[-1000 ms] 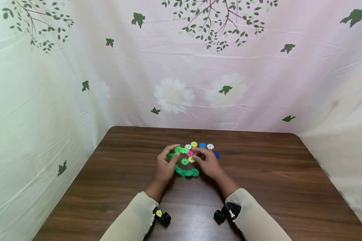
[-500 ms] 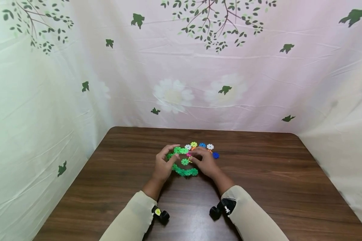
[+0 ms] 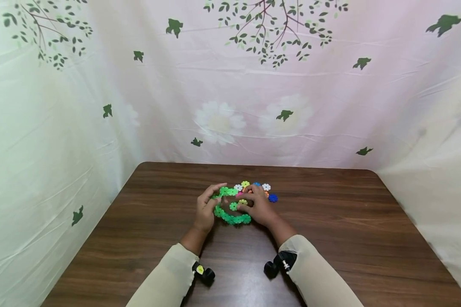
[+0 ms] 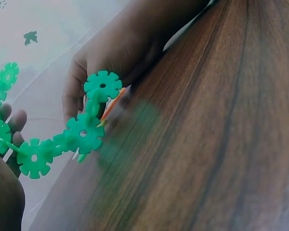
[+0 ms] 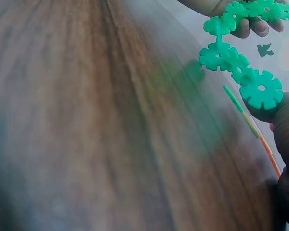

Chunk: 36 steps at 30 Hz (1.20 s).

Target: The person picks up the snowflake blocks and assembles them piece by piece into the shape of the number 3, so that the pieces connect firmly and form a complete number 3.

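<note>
Okay, left hand (image 3: 205,209) grips the green disc chain (image 3: 236,220), lower centre of the head view. Right hand (image 3: 259,207) is just right of it; can't tell whether its fingers pinch anything.

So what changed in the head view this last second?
Right grip moved left, now covering most of the pink disc; can't tell if it has taken hold of anything. Left grip still holds the green chain. The far yellow disc and rightmost white disc look unmoved.
</note>
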{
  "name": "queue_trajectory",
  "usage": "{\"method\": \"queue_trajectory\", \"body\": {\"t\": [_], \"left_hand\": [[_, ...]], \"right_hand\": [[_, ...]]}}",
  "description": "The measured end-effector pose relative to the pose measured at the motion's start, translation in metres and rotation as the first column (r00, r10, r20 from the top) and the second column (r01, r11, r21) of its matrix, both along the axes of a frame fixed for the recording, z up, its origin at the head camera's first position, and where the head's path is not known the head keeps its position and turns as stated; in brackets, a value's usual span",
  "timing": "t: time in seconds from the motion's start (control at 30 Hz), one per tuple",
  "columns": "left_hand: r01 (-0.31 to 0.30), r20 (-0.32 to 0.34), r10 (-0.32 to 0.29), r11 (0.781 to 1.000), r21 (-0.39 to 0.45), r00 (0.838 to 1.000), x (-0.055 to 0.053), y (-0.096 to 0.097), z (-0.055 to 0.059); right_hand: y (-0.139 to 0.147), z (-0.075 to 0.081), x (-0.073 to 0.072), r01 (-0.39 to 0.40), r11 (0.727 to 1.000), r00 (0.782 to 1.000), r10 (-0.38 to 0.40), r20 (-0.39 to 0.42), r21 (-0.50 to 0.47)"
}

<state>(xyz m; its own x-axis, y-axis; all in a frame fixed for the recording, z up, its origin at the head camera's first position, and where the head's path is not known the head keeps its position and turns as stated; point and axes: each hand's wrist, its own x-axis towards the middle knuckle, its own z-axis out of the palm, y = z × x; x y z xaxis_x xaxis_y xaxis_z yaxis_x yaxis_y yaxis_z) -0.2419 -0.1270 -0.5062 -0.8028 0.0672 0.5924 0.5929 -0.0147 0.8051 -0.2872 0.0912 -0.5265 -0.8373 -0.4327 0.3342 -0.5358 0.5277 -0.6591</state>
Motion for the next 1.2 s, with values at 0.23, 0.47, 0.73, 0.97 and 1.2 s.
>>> {"method": "queue_trajectory", "body": {"t": [0.23,0.47,0.73,0.97,1.2], "left_hand": [[0.006,-0.011,-0.006,1.0,0.028,1.0,-0.0013,-0.0006,-0.0027],[0.01,-0.011,-0.01,0.999,0.048,1.0,-0.0017,-0.0006,-0.004],[-0.005,0.027,0.004,0.998,0.061,1.0,0.0004,0.0006,-0.0015],[-0.029,0.018,0.029,0.999,0.012,0.999,-0.0004,-0.0004,-0.0017],[-0.026,0.021,0.027,1.0,-0.012,0.999,-0.0008,0.0007,-0.0019]], "right_hand": [[-0.004,0.0018,0.001,0.028,0.997,1.0,-0.029,0.009,0.066],[-0.0076,0.0026,0.0012,0.067,0.99,0.997,-0.07,0.021,0.121],[-0.007,0.0033,0.0017,0.046,0.991,0.999,-0.048,0.016,0.123],[-0.005,0.0025,0.0022,0.025,1.0,0.996,-0.023,0.082,-0.016],[-0.0009,-0.0006,0.0046,0.021,0.988,0.997,-0.009,0.078,-0.155]]}}
